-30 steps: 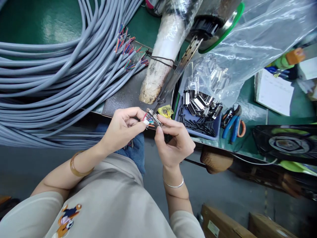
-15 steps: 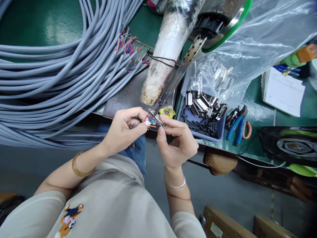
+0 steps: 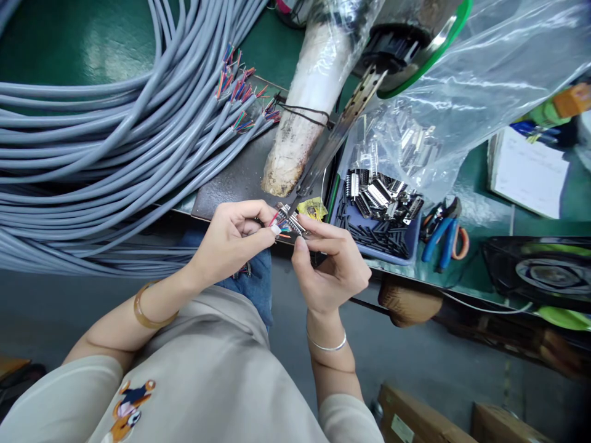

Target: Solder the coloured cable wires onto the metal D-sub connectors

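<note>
Both my hands meet at the bench edge around a metal multi-pin connector. My left hand pinches thin coloured wires, red, blue and orange among them, against the connector's left side. At the connector's right end, my right hand is closed, thumb and forefinger together; the fingertips partly hide what they grip. The dark tip of a soldering iron comes down from above onto or very close to the pins; contact is hard to tell. A yellow wrapper lies just behind my right fingers.
Grey cables with stripped coloured ends fill the left bench. A plastic-wrapped post stands beside the iron. On the right are a blue tray of connectors and black sleeves, cutters, a paper pad and a black fan-like device.
Hardly anything differs. The connector and wires have turned slightly between my fingers, and more of the pin row shows; both hands keep nearly the same place.
</note>
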### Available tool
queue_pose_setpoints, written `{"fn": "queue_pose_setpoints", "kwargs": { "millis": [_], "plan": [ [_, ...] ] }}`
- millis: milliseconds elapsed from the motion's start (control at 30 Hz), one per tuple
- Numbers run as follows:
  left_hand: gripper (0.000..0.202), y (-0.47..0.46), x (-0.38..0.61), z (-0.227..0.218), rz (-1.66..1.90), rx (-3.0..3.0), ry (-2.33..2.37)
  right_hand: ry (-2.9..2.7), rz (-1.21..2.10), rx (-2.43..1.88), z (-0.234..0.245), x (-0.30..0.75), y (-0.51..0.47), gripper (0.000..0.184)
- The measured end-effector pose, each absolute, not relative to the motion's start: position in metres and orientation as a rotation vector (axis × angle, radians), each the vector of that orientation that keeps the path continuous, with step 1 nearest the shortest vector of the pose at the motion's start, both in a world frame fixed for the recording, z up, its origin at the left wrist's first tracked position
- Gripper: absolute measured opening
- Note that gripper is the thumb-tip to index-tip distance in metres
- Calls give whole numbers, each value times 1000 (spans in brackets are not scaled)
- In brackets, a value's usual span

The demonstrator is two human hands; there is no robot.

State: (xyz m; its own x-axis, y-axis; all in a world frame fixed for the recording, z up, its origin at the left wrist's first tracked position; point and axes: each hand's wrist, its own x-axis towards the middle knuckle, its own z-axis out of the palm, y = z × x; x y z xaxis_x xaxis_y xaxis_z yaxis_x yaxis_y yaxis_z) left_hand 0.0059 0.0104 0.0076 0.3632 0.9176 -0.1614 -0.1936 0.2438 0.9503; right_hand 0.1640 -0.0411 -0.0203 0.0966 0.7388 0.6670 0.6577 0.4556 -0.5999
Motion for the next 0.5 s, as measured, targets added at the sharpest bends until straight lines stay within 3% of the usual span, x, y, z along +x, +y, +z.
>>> {"fn": "queue_pose_setpoints", "kwargs": {
  "millis": [500],
  "plan": [
    [17,12,7,12,929,1022,888,-1660,-53,-1241,-17,162,-40,20]
  ]
}}
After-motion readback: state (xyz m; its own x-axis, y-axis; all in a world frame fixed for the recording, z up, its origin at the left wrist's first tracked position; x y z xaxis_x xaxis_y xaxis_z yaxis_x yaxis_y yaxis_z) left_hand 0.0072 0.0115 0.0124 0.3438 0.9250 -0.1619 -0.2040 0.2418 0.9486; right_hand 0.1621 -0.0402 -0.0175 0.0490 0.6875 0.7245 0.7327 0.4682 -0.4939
